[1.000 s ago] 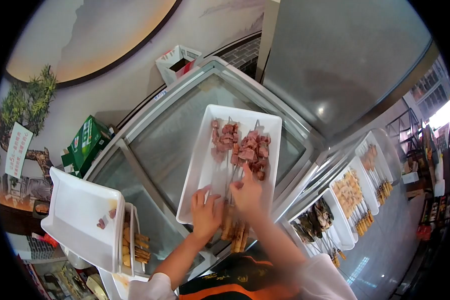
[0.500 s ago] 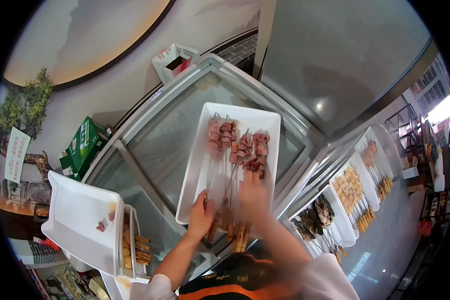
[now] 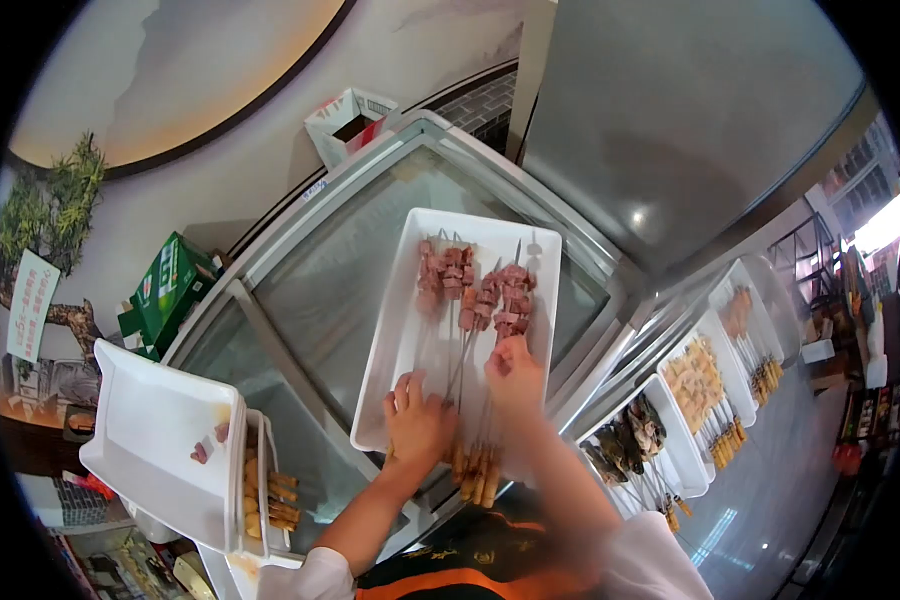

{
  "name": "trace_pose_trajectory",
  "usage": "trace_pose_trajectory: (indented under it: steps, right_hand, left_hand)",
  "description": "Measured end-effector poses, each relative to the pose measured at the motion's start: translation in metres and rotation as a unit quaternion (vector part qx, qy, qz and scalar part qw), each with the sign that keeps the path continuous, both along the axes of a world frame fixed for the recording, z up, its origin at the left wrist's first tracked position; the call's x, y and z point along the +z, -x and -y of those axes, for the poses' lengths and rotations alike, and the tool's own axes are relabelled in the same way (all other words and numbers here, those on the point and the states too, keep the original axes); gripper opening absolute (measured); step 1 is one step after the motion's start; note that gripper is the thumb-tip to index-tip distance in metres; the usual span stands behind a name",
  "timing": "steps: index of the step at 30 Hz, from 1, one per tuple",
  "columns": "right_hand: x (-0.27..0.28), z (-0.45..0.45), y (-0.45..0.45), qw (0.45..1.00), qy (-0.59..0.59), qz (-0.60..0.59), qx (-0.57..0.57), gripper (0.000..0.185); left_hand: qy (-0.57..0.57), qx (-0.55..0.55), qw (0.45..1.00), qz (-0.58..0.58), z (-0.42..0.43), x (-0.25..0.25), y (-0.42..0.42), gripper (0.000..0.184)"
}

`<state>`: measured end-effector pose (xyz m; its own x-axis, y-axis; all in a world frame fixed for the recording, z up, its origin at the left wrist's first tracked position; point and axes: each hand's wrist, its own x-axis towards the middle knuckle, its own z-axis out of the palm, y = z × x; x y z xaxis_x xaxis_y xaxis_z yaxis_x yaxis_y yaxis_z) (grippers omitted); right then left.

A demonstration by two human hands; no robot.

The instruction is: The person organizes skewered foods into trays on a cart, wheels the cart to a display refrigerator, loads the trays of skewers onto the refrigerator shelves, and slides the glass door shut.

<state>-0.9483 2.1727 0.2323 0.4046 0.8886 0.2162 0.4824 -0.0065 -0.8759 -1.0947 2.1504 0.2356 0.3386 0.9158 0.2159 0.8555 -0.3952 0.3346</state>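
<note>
A white tray (image 3: 388, 330) holds several meat skewers (image 3: 455, 272), their meat at the far end and wooden handles (image 3: 482, 474) over the near edge. My left hand (image 3: 417, 420) lies low over the skewers at the tray's near left, fingers apart, with a handle partly under it. On the right, my right hand (image 3: 516, 372) is closed in a pinch just below the meat of the rightmost skewer (image 3: 513, 300), around its rod.
The tray rests on a glass-topped freezer (image 3: 320, 250). At left stand another white tray (image 3: 165, 440) with meat scraps and a green box (image 3: 173, 290). Trays of other skewers (image 3: 696, 385) line the right, beside a steel cabinet (image 3: 670, 130).
The skewers on the right lie more separated and straighter. My left hand has opened and spread over the rods; my right hand has shifted slightly and is now pinched below the rightmost meat.
</note>
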Motion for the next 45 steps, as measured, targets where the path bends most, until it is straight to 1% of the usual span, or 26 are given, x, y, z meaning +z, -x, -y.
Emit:
trace_pose_trajectory:
  steps: [3, 6, 8, 9, 10, 11, 13, 14, 15, 16, 18, 22, 23, 24, 25, 26, 27, 28, 29, 30, 31, 33, 34, 39, 41, 45]
  right_hand:
    - [0.032, 0.015, -0.007, 1.000, -0.001, -0.014, 0.028, 0.016]
    - [0.070, 0.038, -0.016, 0.992, -0.027, 0.091, 0.085, 0.013]
    - [0.112, 0.058, -0.020, 0.982, -0.041, 0.088, 0.162, 0.008]
    - [0.142, 0.071, -0.026, 0.964, -0.010, 0.078, 0.252, 0.009]
    - [0.140, 0.088, -0.030, 0.964, -0.013, 0.088, 0.250, 0.009]
    - [0.139, 0.110, -0.029, 0.895, 0.212, -0.142, 0.365, 0.009]
    - [0.140, 0.121, -0.036, 0.720, 0.412, -0.353, 0.432, 0.016]
    - [0.162, 0.100, -0.036, 0.797, 0.076, -0.255, 0.542, 0.018]
    - [0.174, 0.090, -0.035, 0.761, -0.268, -0.123, 0.578, 0.022]
    - [0.169, 0.092, -0.034, 0.763, -0.266, -0.123, 0.576, 0.022]
    - [0.157, 0.095, -0.031, 0.747, -0.298, -0.219, 0.552, 0.025]
    - [0.167, 0.092, -0.031, 0.733, -0.273, -0.266, 0.563, 0.025]
    - [0.171, 0.094, -0.036, 0.766, -0.165, -0.166, 0.599, 0.029]
    - [0.173, 0.095, -0.037, 0.780, -0.053, -0.062, 0.621, 0.032]
    - [0.174, 0.092, -0.035, 0.779, -0.052, -0.064, 0.622, 0.032]
    - [0.173, 0.087, -0.032, 0.868, -0.018, -0.047, 0.493, 0.023]
    - [0.170, 0.082, -0.029, 0.935, 0.016, -0.027, 0.353, 0.016]
    - [0.165, 0.079, -0.026, 0.978, 0.051, -0.006, 0.204, 0.011]
    - [0.140, 0.071, -0.027, 0.979, 0.116, -0.021, 0.168, 0.006]
    - [0.122, 0.058, -0.016, 0.993, -0.064, 0.011, 0.099, 0.012]
    - [0.107, 0.051, -0.011, 0.993, -0.064, 0.009, 0.102, 0.012]
    - [0.079, 0.043, -0.003, 0.973, -0.002, -0.203, 0.109, 0.016]
    - [0.066, 0.042, 0.001, 0.957, 0.018, -0.269, 0.111, 0.015]
    - [0.054, 0.035, 0.013, 0.935, 0.041, -0.326, 0.132, 0.013]
    - [0.057, 0.032, 0.016, 0.932, 0.031, -0.330, 0.148, 0.012]
    - [0.066, 0.030, 0.021, 0.931, 0.037, -0.320, 0.173, 0.013]
  left_hand:
    - [0.008, -0.001, 1.000, -0.001, 0.000, -0.003, -0.002, 0.014]
    - [0.019, -0.008, 1.000, 0.019, 0.001, -0.005, 0.002, 0.014]
    - [0.019, -0.015, 0.998, 0.057, -0.001, -0.003, 0.002, 0.012]
    - [0.012, -0.017, 0.998, 0.065, -0.001, -0.004, 0.002, 0.012]
    - [0.016, -0.017, 0.998, 0.060, 0.000, -0.005, 0.004, 0.012]
    - [0.020, -0.016, 0.998, 0.053, 0.000, -0.004, 0.003, 0.011]
    - [0.008, -0.015, 0.998, 0.055, 0.000, 0.004, 0.001, 0.012]
    - [0.004, -0.013, 0.998, 0.061, 0.000, 0.007, 0.001, 0.012]
    - [0.003, -0.011, 0.998, 0.065, 0.003, 0.010, 0.001, 0.012]
    - [0.006, -0.013, 0.998, 0.066, 0.005, 0.014, 0.002, 0.012]
    - [-0.007, -0.007, 0.997, 0.071, 0.004, 0.021, 0.002, 0.012]
    - [0.006, 0.006, 0.996, 0.089, 0.005, 0.028, 0.002, 0.012]
    - [-0.010, 0.009, 0.997, 0.078, 0.005, 0.031, 0.003, 0.012]
    - [-0.026, 0.011, 0.997, 0.066, 0.006, 0.032, 0.004, 0.012]
    - [-0.024, 0.013, 0.998, 0.065, 0.007, 0.030, 0.006, 0.012]
    - [0.058, 0.038, 0.986, 0.149, 0.010, 0.026, 0.008, 0.011]
    - [0.139, 0.064, 0.961, 0.231, 0.014, 0.021, 0.010, 0.010]
    - [0.140, 0.069, 0.961, 0.230, 0.019, 0.014, 0.012, 0.010]
    - [0.224, 0.073, 0.915, 0.328, 0.024, 0.006, 0.015, 0.011]
    - [0.302, 0.075, 0.852, 0.420, 0.027, 0.003, 0.017, 0.012]
    - [0.301, 0.079, 0.853, 0.420, 0.030, 0.010, 0.015, 0.012]
    - [0.351, 0.094, 0.776, 0.516, 0.037, 0.031, 0.007, 0.016]
    - [0.356, 0.086, 0.747, 0.554, 0.042, 0.025, 0.008, 0.016]
    - [0.331, 0.106, 0.755, 0.556, 0.058, 0.029, 0.009, 0.013]
    - [0.310, 0.099, 0.785, 0.527, 0.064, 0.030, 0.012, 0.013]
    - [0.315, 0.088, 0.765, 0.555, 0.070, 0.031, 0.016, 0.011]
